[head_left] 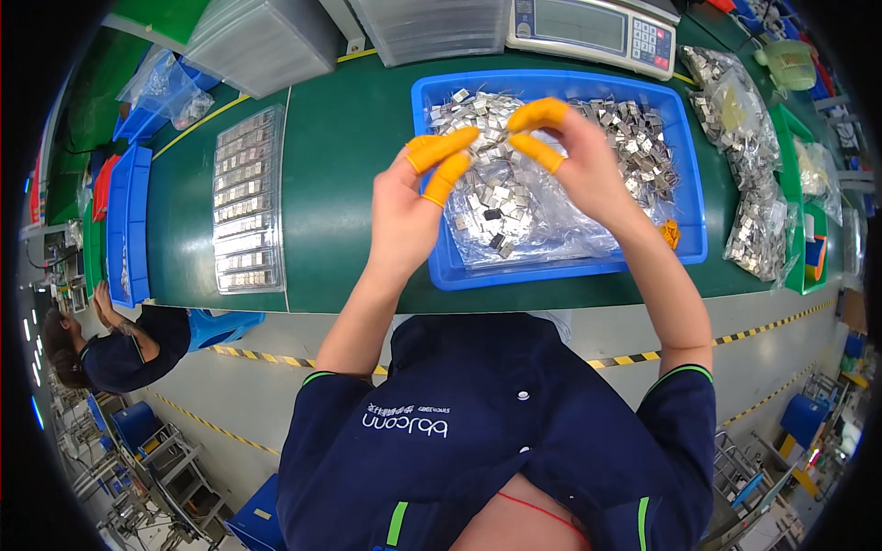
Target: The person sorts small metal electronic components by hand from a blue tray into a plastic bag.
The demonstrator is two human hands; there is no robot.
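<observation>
Both my hands are raised over a blue plastic bin (567, 275) filled with small silvery metal parts (496, 207), with yellow-orange finger cots on their fingertips. On the left, my left hand (418, 188) has its thumb and finger in a pinch above the parts; whatever lies between the tips is too small to make out. Facing it a short way off, my right hand (579, 156) bends its finger and thumb toward each other, and anything held there cannot be made out. A clear plastic bag (574, 230) lies among the parts under my hands. Some orange finger cots (671, 234) rest in the bin's right corner.
To the left, a clear tray (249, 202) holds rows of metal parts on the green table (344, 184). A scale (593, 37) and clear plastic boxes (266, 46) stand behind. Bagged parts (758, 202) lie right. Another person (129, 349) works at far left.
</observation>
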